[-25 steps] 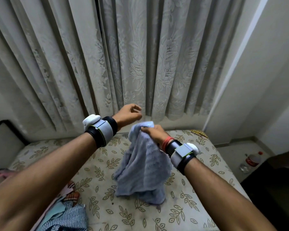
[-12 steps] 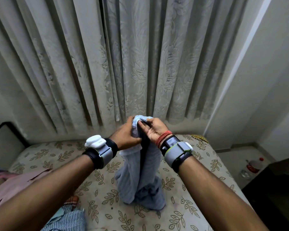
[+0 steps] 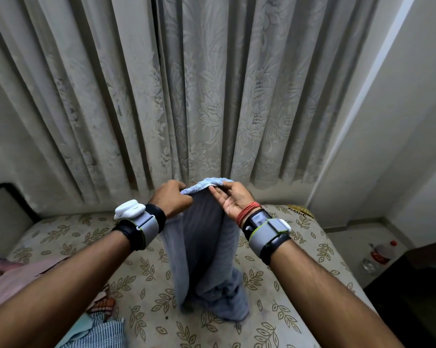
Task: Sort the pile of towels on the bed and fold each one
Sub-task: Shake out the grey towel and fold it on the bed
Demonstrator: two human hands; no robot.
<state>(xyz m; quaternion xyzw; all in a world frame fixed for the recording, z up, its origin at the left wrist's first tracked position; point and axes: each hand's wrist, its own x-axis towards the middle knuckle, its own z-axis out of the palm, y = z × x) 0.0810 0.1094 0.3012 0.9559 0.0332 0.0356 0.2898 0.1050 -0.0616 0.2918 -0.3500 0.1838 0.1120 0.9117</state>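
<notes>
The towel (image 3: 207, 247) is pale blue terry cloth, nappy and matt, with a thick, fuzzy top hem. The bed (image 3: 287, 285) wears a smooth, matt sheet printed with leaves. The curtain (image 3: 212, 96) is dull woven fabric with a raised floral pattern. One wrist carries a smooth white plastic pod (image 3: 129, 209) on a grey fabric strap (image 3: 150, 226). Off the bed's right edge is a bottle (image 3: 380, 254) of clear, glossy plastic.

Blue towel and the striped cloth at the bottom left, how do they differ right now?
The blue towel is plain pale blue; the striped cloth has thin dark stripes. The blue towel hangs from the left hand and right hand, which hold its top edge; the striped cloth lies crumpled, untouched. Both are unfolded.
</notes>
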